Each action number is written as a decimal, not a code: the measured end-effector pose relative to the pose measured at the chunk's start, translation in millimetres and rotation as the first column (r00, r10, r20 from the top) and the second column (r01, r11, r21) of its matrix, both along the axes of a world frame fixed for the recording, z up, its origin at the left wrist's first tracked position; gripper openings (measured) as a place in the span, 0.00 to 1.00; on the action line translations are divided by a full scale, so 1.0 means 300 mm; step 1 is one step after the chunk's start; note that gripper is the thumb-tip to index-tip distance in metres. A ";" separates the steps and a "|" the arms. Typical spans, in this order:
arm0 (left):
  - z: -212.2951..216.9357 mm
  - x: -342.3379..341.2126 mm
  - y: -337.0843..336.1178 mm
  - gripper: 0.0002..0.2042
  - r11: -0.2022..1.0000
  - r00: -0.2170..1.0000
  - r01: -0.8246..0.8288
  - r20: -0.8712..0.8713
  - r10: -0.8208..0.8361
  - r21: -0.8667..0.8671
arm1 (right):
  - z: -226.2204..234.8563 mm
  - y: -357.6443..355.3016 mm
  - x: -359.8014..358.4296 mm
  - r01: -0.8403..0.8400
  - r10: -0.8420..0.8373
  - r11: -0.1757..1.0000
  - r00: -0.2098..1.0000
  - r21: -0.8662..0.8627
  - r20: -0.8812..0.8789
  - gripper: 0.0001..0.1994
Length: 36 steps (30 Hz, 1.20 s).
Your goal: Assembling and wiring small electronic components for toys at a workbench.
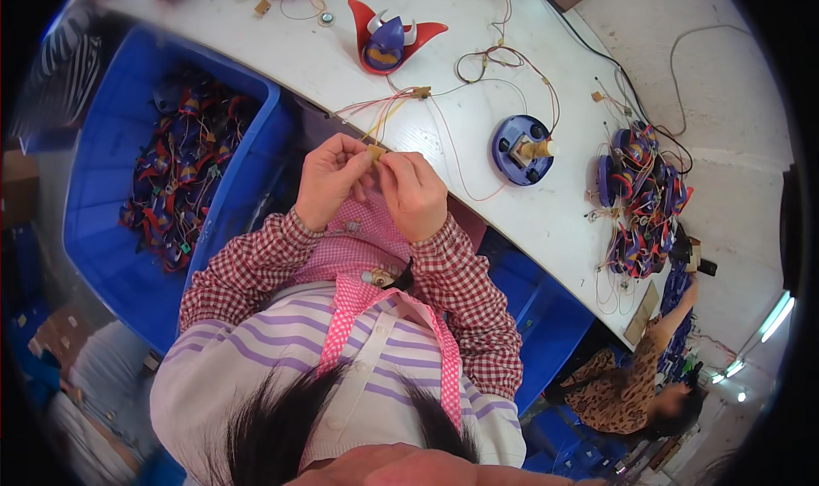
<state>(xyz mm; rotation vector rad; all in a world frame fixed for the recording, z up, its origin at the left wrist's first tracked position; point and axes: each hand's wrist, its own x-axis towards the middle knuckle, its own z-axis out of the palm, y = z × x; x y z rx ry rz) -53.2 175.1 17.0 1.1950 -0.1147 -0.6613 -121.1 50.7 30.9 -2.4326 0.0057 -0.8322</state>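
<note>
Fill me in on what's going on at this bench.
A person in checked sleeves pinches a small tan part between the left hand and right hand, at the edge of a white table. Thin wires run from the part onto the table. Further back sit a red and blue winged toy piece and a round blue base. A blue bin of similar wired pieces stands on the left; another pile lies on the right.

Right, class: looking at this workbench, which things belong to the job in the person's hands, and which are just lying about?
In hand:
- left hand and right hand, pinching a small tan connector
- its thin wires

Lying about:
- red and blue toy shell
- round blue base
- heap of wired parts
- blue bin
</note>
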 end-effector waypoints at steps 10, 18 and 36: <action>-0.002 -0.019 -0.030 0.04 0.997 0.996 -0.059 -0.064 0.056 -0.042 | 0.016 -0.005 -0.004 0.001 -0.001 1.000 1.000 -0.008 0.023 0.09; -0.004 0.024 -0.024 0.09 0.973 0.987 0.114 0.086 -0.134 0.200 | -0.015 -0.053 -0.040 -0.029 0.030 0.996 1.000 0.079 -0.004 0.12; -0.034 -0.027 -0.704 0.51 0.834 0.122 -0.052 0.832 -0.541 0.550 | 0.049 -0.579 -0.141 0.351 -0.333 0.926 0.933 0.139 -0.139 0.17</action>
